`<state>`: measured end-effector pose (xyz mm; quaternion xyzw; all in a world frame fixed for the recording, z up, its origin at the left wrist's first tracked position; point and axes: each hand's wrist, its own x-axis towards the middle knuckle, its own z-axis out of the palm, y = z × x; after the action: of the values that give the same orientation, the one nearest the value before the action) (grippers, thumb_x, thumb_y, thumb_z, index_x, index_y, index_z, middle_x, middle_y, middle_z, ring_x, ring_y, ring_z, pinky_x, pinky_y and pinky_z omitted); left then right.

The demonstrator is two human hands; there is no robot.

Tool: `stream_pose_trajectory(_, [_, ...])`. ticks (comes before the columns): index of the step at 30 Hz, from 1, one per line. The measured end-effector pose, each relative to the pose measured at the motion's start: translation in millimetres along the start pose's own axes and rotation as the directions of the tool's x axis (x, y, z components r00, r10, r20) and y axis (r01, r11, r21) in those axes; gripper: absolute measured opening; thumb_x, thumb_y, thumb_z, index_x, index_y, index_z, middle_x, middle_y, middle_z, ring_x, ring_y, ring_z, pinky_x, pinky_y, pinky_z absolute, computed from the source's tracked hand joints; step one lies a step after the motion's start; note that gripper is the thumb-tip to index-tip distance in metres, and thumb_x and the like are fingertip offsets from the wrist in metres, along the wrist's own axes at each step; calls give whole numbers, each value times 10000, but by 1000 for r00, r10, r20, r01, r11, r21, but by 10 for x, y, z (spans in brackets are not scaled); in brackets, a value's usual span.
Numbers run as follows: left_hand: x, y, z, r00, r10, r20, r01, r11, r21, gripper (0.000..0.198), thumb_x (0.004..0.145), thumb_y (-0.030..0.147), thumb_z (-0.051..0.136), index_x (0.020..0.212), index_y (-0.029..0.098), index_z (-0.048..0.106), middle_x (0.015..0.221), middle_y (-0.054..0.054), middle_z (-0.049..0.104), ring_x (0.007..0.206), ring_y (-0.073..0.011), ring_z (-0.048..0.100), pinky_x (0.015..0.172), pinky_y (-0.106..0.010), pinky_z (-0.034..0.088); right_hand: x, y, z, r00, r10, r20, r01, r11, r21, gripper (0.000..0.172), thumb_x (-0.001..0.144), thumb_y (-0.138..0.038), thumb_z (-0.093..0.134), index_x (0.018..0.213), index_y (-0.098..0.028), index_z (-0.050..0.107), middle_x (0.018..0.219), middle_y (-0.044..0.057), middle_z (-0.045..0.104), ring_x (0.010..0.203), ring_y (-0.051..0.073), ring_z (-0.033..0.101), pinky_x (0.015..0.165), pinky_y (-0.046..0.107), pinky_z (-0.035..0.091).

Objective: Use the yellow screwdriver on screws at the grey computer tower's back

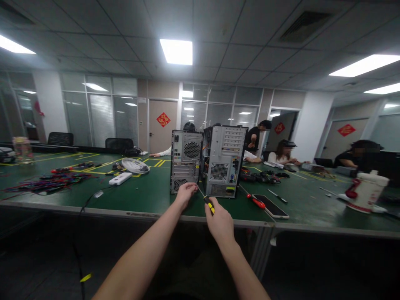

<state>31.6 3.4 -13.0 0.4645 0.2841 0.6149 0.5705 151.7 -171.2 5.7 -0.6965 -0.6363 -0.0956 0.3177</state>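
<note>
Two computer cases stand upright side by side on the green table, their back panels toward me. My right hand (219,218) is closed round the yellow and black handle of a screwdriver (210,205). Its thin shaft points up and left, toward the lower right edge of the left computer case (186,156). Beside the tip, my left hand (188,192) has its fingers pinched together at that same corner; what they hold, if anything, is too small to make out. The right computer case (223,160) stands just beyond my right hand.
Right of the cases lie a red screwdriver (256,201), a phone (271,206) and a thin pen-like tool (277,196). A white jug (367,191) stands further right. Leftward are a power strip (120,179), a white basket (135,166) and a cable pile (50,181). Several people sit or stand across the table.
</note>
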Motion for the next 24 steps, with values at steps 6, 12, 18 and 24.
stream_pose_trajectory(6, [94,-35,60,999,17,-35,-18,1000,-10,176,753,166,802,911,115,742,917,-125,776,819,-160,717,683,-231,504,1,-81,113,1000,14,-9,-13,998,64,219,1008,-284,456,1192,-242,569,984,40,702,829,193,678,644,270,338])
stream_pose_trajectory(12, [156,-77,39,993,17,-114,-12,999,41,86,787,133,764,847,110,707,813,-96,745,702,-127,683,717,-255,526,26,-51,296,999,13,-35,-8,991,132,239,1012,-291,417,1172,-224,582,996,54,706,831,197,676,651,268,353])
stream_pose_trajectory(18, [118,-106,-123,996,39,-76,-4,910,415,140,799,88,716,937,111,709,736,-50,729,638,-116,654,677,-227,511,140,175,197,996,64,-64,-41,947,318,296,978,-391,411,1122,-235,618,860,45,724,750,217,673,647,272,397])
stream_pose_trajectory(24, [-1,-27,-83,987,56,148,-152,584,797,135,824,108,699,931,153,768,919,-70,777,893,-164,713,855,-248,524,265,482,-209,984,162,-72,-126,927,354,328,905,-445,450,1041,-242,669,845,50,721,777,224,669,688,278,431])
